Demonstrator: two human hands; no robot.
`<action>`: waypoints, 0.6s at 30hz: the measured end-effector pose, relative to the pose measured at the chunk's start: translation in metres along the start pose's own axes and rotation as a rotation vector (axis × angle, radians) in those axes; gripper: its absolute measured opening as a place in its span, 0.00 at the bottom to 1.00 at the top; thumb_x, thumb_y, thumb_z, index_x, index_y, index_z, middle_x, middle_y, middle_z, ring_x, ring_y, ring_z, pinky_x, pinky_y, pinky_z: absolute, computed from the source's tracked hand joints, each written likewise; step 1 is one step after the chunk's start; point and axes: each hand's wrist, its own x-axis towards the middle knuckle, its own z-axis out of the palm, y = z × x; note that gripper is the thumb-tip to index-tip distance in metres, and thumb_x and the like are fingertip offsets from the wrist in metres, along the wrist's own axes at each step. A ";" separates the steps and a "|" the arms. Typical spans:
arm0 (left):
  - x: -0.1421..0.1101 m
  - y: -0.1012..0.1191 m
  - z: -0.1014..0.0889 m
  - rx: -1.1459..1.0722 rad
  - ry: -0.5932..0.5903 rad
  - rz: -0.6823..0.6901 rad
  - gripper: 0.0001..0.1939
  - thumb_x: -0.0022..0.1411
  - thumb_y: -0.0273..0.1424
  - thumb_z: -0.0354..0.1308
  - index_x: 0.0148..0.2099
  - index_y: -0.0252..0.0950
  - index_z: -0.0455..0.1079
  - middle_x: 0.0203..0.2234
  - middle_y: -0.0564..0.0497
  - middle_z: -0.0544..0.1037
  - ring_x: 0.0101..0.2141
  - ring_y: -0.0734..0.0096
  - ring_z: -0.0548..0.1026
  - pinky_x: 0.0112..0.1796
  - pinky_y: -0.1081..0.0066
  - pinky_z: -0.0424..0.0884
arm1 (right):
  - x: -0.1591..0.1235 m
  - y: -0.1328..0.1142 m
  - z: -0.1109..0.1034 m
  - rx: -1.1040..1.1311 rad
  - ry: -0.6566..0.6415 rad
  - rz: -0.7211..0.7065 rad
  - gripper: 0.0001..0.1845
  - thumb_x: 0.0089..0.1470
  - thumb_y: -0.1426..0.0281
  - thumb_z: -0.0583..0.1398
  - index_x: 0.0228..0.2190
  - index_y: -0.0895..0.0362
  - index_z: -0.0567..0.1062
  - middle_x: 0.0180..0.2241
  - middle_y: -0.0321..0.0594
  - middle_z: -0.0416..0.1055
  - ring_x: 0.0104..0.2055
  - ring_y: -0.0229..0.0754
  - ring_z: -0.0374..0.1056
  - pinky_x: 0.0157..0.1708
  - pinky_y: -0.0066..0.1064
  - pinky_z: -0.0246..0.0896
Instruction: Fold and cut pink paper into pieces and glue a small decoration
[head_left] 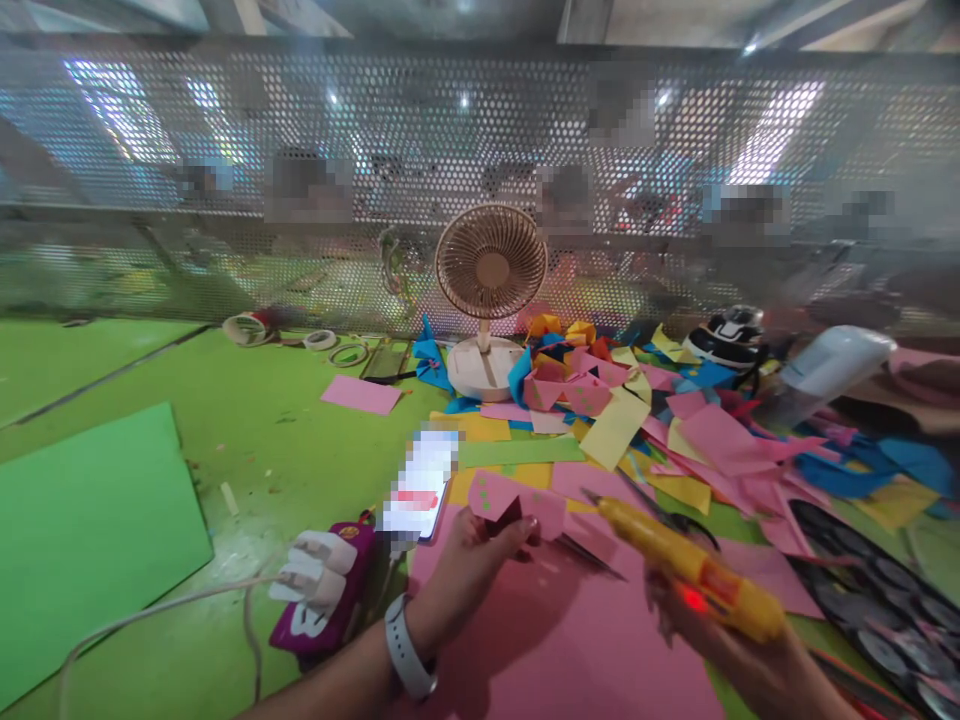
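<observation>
My left hand (469,565), with a white band on its wrist, pinches a folded pink paper piece (525,503) that carries small green marks and shows a dark inner fold. In my right hand (720,620) is a yellow glue gun (682,560) with a glowing red light, its nozzle pointing left towards the folded piece but apart from it. Beneath both hands lies a large pink sheet (540,650). Black-handled scissors (697,530) rest partly hidden behind the glue gun.
A phone (424,480) lies left of my hand, beside a purple power strip (322,580) with white plugs. A small fan (491,270) stands ahead, paper scraps (712,430) heaped to its right. A black tray (885,600) sits right, a green sheet (90,540) left.
</observation>
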 end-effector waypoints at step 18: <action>0.005 -0.003 0.002 0.017 -0.013 0.024 0.10 0.54 0.35 0.62 0.31 0.31 0.74 0.24 0.48 0.77 0.25 0.73 0.73 0.28 0.74 0.72 | 0.009 -0.016 0.032 0.322 -0.221 0.420 0.20 0.50 0.52 0.60 0.27 0.56 0.64 0.19 0.28 0.57 0.15 0.28 0.52 0.13 0.20 0.52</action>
